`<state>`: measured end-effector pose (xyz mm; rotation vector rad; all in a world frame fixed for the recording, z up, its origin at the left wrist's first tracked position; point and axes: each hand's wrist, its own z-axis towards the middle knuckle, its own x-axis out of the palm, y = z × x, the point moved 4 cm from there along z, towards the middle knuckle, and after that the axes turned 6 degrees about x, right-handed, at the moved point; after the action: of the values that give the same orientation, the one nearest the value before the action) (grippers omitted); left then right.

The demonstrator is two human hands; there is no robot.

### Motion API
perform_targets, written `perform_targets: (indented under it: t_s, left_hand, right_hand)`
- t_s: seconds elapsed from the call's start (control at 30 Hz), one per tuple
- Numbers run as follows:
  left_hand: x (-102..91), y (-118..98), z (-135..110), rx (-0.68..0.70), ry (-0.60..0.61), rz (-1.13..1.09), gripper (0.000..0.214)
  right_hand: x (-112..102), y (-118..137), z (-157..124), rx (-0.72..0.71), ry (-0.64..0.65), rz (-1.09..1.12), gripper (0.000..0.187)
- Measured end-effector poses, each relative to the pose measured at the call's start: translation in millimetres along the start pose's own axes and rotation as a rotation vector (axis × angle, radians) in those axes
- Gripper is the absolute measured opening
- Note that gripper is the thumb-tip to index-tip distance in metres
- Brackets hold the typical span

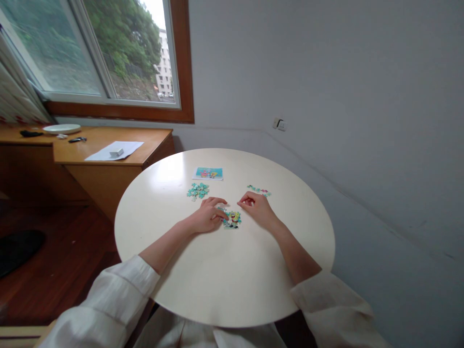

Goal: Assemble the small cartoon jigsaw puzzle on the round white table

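Note:
A partly joined jigsaw puzzle [235, 219] with a yellow cartoon figure lies on the round white table [224, 280]. My left hand [208, 215] rests at its left side with fingers apart, touching it and covering part of that side. Just beyond the puzzle's upper right, my right hand [257, 208] has thumb and fingertips pinched together; whatever they may hold is too small to make out. Loose puzzle pieces [197, 190] form a teal heap past my left hand. More pieces [259, 190] lie in a loose row beyond my right hand.
A picture card [208, 173] with cartoon figures lies at the table's far side. Left of the table, a wooden desk [155, 145] bears paper [126, 149], a small white box [116, 152] and a white plate [61, 128]. A wall stands to the right.

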<state>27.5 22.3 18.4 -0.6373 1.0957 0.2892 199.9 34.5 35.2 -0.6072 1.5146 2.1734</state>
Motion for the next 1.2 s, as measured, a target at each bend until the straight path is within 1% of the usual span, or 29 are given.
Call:
perform_targets:
  t_s: [0.13, 0.33, 0.5, 0.7, 0.87, 1.0, 1.1, 1.2]
  left_hand:
    - [-1.0, 1, 0, -0.023, -0.033, 0.009, 0.030]
    - [2.3, 3, -1, -0.025, -0.021, 0.005, 0.027]
    - [1.4, 7, 0, -0.029, -0.091, 0.017, 0.028]
    - [0.2, 16, 0, -0.115, -0.122, 0.010, 0.029]
    - [0.5, 20, 0, -0.154, -0.136, 0.024, 0.028]
    - [1.7, 23, 0, -0.166, -0.159, 0.023, 0.027]
    - [2.5, 25, 0, -0.171, -0.173, 0.018, 0.027]
    - [2.6, 26, 1, -0.167, -0.181, 0.017, 0.026]
  right_hand:
    - [-2, 2, 0, 0.000, -0.017, -0.016, 0.012]
    - [-4, -7, 3, 0.004, -0.059, -0.020, 0.013]
    - [-16, -25, 10, 0.103, -0.136, -0.059, 0.011]
    - [-34, -44, 14, 0.201, -0.235, -0.051, 0.010]
    - [-47, -43, 12, 0.238, -0.359, -0.095, 0.009]
    - [-49, -42, 10, 0.260, -0.362, -0.078, 0.013]
    - [-51, -41, 10, 0.238, -0.352, -0.068, 0.017]
    - [-59, -41, 11, 0.215, -0.403, -0.088, 0.022]
